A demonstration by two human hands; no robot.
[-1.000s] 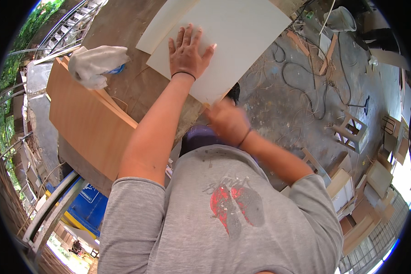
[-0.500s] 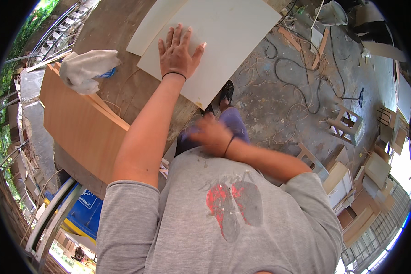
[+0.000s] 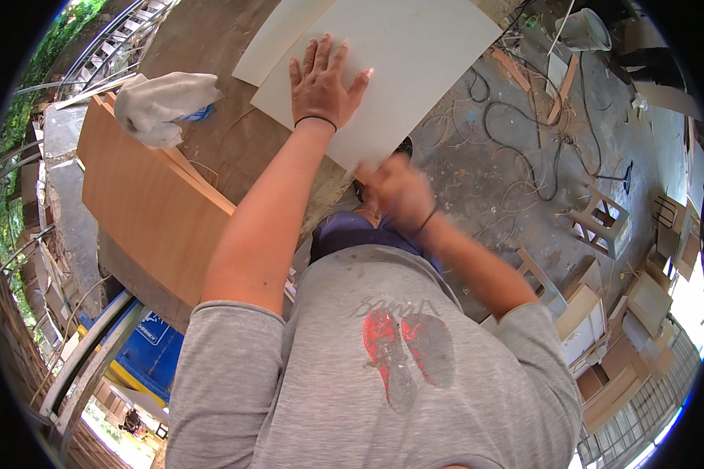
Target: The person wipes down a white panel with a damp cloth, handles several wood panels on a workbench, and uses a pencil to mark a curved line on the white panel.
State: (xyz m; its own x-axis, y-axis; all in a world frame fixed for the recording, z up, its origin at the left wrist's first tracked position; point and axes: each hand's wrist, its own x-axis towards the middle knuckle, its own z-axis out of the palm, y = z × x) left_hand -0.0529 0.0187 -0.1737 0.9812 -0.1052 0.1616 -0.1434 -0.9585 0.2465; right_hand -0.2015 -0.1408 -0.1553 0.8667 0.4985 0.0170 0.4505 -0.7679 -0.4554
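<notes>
Two hands of yours are in view, and both are bare. Your left hand [image 3: 321, 90] lies flat on the white panel [image 3: 418, 66], palm down, with the fingers spread and the thumb pointing away from them. It is open and grasps nothing; it only rests upon the surface. A dark band [image 3: 316, 119] goes around this wrist.

The white panel is in front of you, lying on the brown work surface [image 3: 203, 51], with its near corner pointing toward your body. Along its left edge a second pale panel [image 3: 278, 35] is showing.

Your right hand [image 3: 403, 191] is just beside that near corner, on its right side. The fingers seem curled, but the hand is blurred, so I cannot tell how far it is closed or whether it has hold of something.

To your left stands a wood-coloured board [image 3: 145, 195], and a pale cloth [image 3: 160, 105] is draped on its upper end. Lower on this side is a blue container [image 3: 145, 356]. On the floor [image 3: 454, 184] at your right are a small stool [image 3: 608, 227] and, farther up, a pale bucket [image 3: 585, 31].
</notes>
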